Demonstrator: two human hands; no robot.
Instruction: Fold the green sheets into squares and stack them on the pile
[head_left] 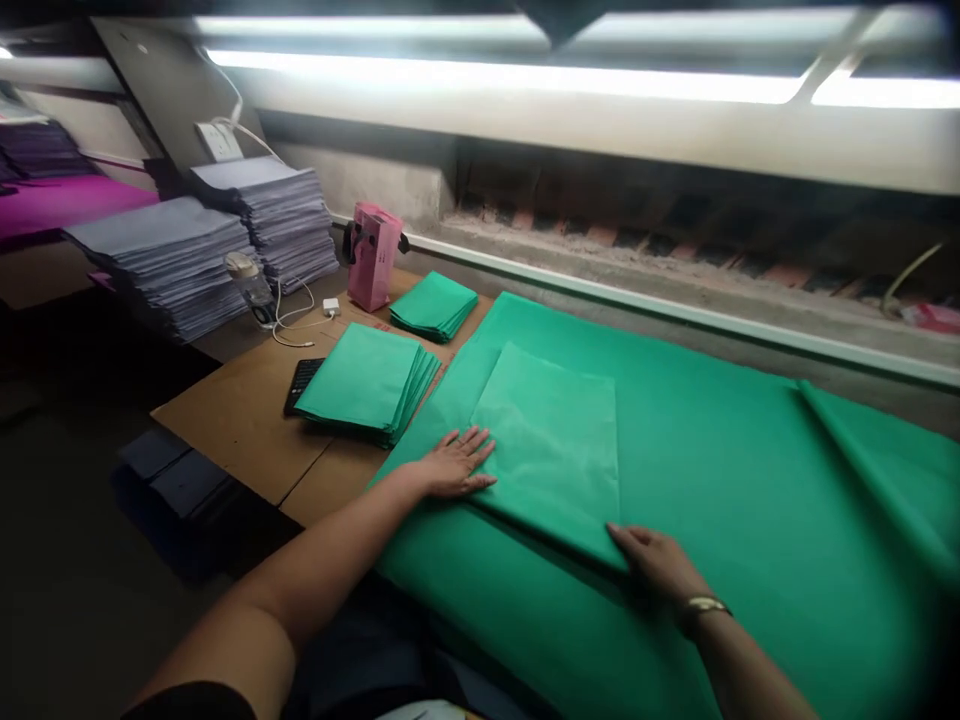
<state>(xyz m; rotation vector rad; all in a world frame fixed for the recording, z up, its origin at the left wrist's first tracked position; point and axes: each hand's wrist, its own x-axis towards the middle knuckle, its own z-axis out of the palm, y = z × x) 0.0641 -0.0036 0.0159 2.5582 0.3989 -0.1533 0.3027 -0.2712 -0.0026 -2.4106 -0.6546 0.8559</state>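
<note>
folded green piece (551, 445) lies flat on top of a wide spread green sheet (735, 480) that covers the right part of the table (240, 420). left hand (454, 465) rests palm down, fingers spread and released, on the piece's left edge. right hand (656, 560) sits at the near right corner, fingertips on or just under the edge; cannot tell whether it pinches the layers or only presses them. gold bracelet (701, 605) on that wrist.

handling, as judged: thin, soft, light material, probably non-woven fabric or tissue-like sheet. limp, creases easily, layers likely slide over one another. best held at corners or along a folded edge with flat fingers; a one-point pinch would let it sag and unfold.

left of the piece: a larger stack of folded green pieces (367, 385), a smaller stack (433, 305) behind it, both apart from the hands. dark calculator-like device (301, 385) just beside the larger stack. pink box (373, 255), bottle (251, 290), white cable and charger (330, 307), tall grey stacks (172, 265) further back.
</note>
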